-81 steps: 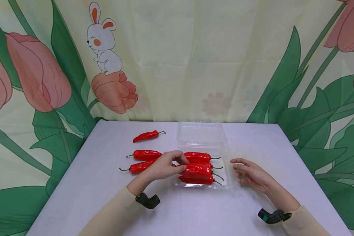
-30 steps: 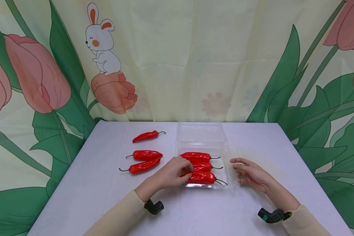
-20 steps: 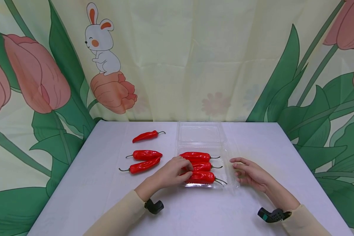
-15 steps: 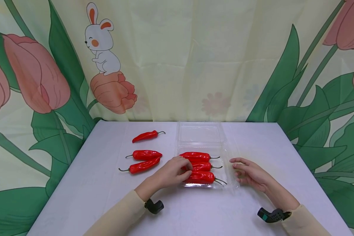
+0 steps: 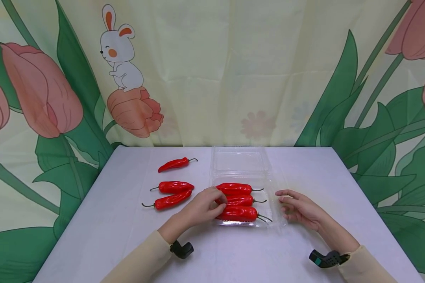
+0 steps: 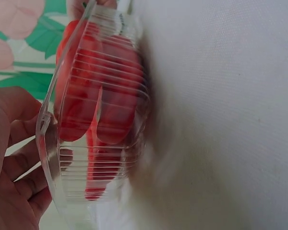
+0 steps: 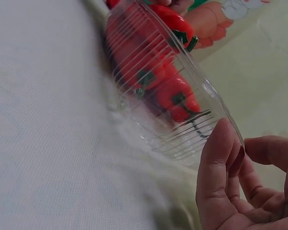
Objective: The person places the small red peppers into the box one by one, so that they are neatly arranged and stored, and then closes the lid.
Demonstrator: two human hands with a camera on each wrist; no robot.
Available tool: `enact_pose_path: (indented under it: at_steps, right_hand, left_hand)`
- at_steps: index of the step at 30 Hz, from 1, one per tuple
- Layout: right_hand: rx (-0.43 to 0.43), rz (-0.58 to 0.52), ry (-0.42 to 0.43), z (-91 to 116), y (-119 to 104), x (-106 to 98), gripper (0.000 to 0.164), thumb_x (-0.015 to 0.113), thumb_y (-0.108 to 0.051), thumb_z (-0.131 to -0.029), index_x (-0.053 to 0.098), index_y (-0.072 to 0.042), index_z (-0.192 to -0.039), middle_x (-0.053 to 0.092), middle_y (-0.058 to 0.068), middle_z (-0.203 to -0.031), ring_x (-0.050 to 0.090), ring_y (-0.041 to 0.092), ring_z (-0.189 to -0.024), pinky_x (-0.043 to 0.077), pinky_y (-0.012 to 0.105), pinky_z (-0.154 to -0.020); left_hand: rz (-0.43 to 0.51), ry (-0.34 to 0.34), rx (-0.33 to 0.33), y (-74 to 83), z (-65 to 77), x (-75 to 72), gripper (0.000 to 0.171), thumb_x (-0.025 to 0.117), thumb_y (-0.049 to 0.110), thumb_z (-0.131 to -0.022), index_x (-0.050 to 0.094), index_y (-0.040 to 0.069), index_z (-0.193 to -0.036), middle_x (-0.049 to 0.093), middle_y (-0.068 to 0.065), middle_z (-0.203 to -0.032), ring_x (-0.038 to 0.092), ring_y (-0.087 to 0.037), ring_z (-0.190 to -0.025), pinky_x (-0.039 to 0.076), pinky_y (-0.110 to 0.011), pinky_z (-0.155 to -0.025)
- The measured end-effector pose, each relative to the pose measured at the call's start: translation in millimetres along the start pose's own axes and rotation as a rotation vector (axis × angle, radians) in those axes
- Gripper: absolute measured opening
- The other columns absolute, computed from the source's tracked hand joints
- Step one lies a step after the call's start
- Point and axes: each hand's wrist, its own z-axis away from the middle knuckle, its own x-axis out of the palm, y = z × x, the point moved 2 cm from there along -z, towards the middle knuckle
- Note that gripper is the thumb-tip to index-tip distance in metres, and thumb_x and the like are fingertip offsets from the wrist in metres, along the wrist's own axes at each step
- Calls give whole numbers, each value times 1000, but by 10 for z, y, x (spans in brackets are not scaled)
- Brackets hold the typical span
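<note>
Several glossy red peppers (image 5: 239, 214) with dark stems lie in the base of a hinged clear plastic container (image 5: 233, 224). Their stems point right, and the front ones are stacked. At their left ends is my left hand (image 5: 205, 206), its fingers loosely bent and overlapping the pepper tips in the head view. The left wrist view has that hand's fingers beside the container's ribbed wall (image 6: 74, 187), with no pepper gripped. My right hand (image 5: 301, 210) is at the container's right edge. In the right wrist view its thumb and a finger (image 7: 269, 148) pinch the clear rim.
The container's clear lid (image 5: 240, 160) lies folded back behind the base. To the left, two red peppers (image 5: 173, 199) touch on the white tabletop (image 5: 124, 236), and a slimmer red pepper (image 5: 173, 164) lies farther back. A printed curtain (image 5: 205, 78) hangs behind the table.
My left hand lowered a pepper onto the front of the container, let go, and drew slightly left off it. The right hand has stayed at the container's edge.
</note>
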Motion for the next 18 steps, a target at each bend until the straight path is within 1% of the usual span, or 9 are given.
enact_pose_path:
  at_steps: [4, 11, 15, 18]
  right_hand:
    - [1, 0, -2, 2, -4, -1, 45, 56, -24, -107, 45, -2, -145, 54, 7, -114, 62, 11, -79, 60, 23, -72]
    - [2, -7, -4, -1, 4, -6, 45, 58, -25, -106, 46, -3, -144, 54, 6, -113, 61, 11, -80, 59, 22, -72]
    - [8, -16, -4, -3, -1, -5, 46, 59, -26, -106, 46, -3, -144, 56, 5, -114, 62, 11, -80, 59, 23, -72]
    - [8, -20, -7, -2, -10, -3, 47, 60, -26, -106, 45, -3, -145, 57, 5, -113, 62, 11, -80, 60, 23, -73]
  left_hand:
    - [0, 28, -1, -8, 26, -30, 17, 75, 27, -92, 68, 24, -107, 68, 7, -107, 63, -14, -102, 56, -22, -85]
    - [17, 79, -17, -23, 66, -131, 20, 78, 23, -90, 71, 21, -110, 70, 6, -112, 61, -13, -111, 58, -32, -93]
    - [15, 101, -27, -55, 86, -172, 22, 79, 21, -90, 72, 18, -111, 70, 7, -114, 59, -12, -114, 58, -33, -94]
    - [8, 119, -38, -84, 110, -203, 23, 80, 20, -89, 71, 20, -110, 70, 8, -114, 60, -11, -114, 58, -33, -94]
